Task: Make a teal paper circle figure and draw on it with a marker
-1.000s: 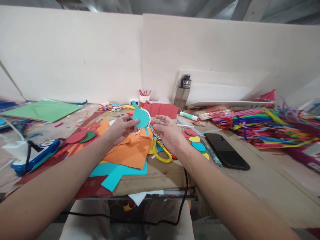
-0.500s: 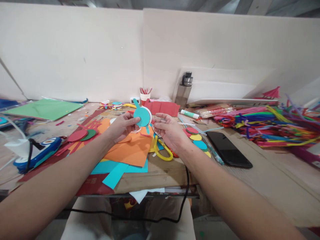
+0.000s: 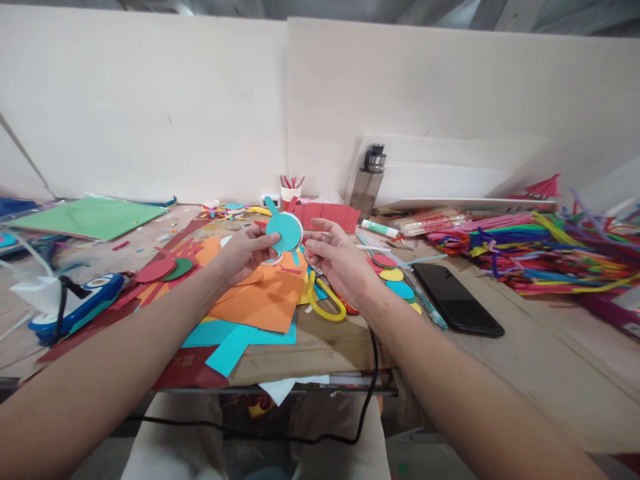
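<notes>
My left hand (image 3: 247,250) pinches a round blue paper disc (image 3: 283,232) with a white-edged layer behind it, thumb on its front. Blue and red paper strips stick out from behind the disc. My right hand (image 3: 337,257) is at the disc's right edge, thumb and a fingertip closed on that edge, the index finger stretched out above. Below the hands lie orange paper sheets (image 3: 255,303) and a blue paper strip (image 3: 231,350). Yellow-handled scissors (image 3: 333,310) rest under my right hand, their blades partly hidden.
Red and green paper discs (image 3: 156,269) lie left; more coloured discs (image 3: 400,290) lie right, beside a black phone (image 3: 457,300). A glue stick (image 3: 380,229), a bottle (image 3: 367,183) and a pile of pipe cleaners (image 3: 540,247) are farther back. A black cable (image 3: 373,380) hangs at the table edge.
The disc has shifted very slightly left in my left hand. My right hand's fingers have spread a little, the index finger lifting higher.
</notes>
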A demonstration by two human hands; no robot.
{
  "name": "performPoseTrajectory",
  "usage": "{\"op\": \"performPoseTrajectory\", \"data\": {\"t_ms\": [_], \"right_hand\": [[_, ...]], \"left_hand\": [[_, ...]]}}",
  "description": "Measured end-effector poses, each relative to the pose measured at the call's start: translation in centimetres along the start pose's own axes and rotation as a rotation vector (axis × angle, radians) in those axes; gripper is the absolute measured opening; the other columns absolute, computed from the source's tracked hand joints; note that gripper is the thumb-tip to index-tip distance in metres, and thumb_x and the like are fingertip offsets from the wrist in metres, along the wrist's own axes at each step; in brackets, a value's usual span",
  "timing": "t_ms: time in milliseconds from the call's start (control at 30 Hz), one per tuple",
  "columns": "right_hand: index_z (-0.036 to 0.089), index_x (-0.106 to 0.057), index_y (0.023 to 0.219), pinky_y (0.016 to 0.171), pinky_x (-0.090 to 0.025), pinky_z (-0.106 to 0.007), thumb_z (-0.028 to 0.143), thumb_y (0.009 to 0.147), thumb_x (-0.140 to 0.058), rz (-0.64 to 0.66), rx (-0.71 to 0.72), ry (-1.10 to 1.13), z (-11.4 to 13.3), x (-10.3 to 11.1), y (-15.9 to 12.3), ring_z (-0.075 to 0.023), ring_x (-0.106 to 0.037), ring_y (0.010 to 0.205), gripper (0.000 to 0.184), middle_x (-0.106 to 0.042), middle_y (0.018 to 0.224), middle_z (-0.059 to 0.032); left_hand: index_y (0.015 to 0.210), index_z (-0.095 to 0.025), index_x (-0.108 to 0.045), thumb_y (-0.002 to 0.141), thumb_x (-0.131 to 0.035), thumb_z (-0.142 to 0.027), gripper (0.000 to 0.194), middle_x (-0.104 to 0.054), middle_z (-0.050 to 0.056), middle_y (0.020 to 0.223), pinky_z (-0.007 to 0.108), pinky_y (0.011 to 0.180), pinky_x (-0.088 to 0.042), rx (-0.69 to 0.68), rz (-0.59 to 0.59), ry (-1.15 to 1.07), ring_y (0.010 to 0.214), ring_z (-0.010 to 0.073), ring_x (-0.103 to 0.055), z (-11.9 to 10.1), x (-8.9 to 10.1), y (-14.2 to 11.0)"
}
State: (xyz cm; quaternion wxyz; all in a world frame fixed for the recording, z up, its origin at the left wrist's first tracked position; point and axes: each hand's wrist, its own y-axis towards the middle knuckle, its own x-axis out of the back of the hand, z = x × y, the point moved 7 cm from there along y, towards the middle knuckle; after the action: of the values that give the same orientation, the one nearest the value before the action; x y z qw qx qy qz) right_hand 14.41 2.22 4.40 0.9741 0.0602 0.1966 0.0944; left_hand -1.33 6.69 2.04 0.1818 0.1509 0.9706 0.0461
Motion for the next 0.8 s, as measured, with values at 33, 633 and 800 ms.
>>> {"op": "performPoseTrajectory", "data": {"t_ms": [33,633,800], "right_hand": [[0.026,-0.051,0.104,0.059,-0.044,-0.022,0.02,0.065,-0.073,0.002,-0.005,0.003,0.1,-0.1,0.0,-0.0081,-0.055,0.065,0.045,-0.066,0.088,0.0042],[0.017,-0.064,0.068,0.049,-0.031,-0.024,0.041,0.057,-0.08,-0.195,0.08,-0.292,0.6,3.8,1.1,-0.0083,-0.043,0.053,0.031,-0.055,0.059,0.0023],[0.018,-0.062,0.067,0.051,-0.032,-0.024,0.048,0.067,-0.075,-0.043,0.054,-0.338,-0.1,2.2,0.7,-0.0085,-0.044,0.053,0.033,-0.056,0.061,0.0017]], "left_hand": [[0.079,-0.011,-0.066,0.064,-0.083,-0.023,0.026,-0.064,0.002,0.071,0.021,0.056,-0.046,0.004,-0.003,-0.007,0.057,0.0072,-0.056,0.0,0.0,0.0],[0.081,-0.014,-0.064,0.066,-0.076,-0.02,0.02,-0.071,0.004,0.079,0.022,0.06,-0.047,-0.019,-0.222,-0.151,0.068,0.0116,-0.064,-0.4,2.5,0.4],[0.085,-0.012,-0.064,0.071,-0.072,-0.02,0.018,-0.072,0.007,0.079,0.028,0.067,-0.052,-0.013,-0.179,-0.184,0.07,0.0147,-0.067,-0.4,2.5,0.6]]}}
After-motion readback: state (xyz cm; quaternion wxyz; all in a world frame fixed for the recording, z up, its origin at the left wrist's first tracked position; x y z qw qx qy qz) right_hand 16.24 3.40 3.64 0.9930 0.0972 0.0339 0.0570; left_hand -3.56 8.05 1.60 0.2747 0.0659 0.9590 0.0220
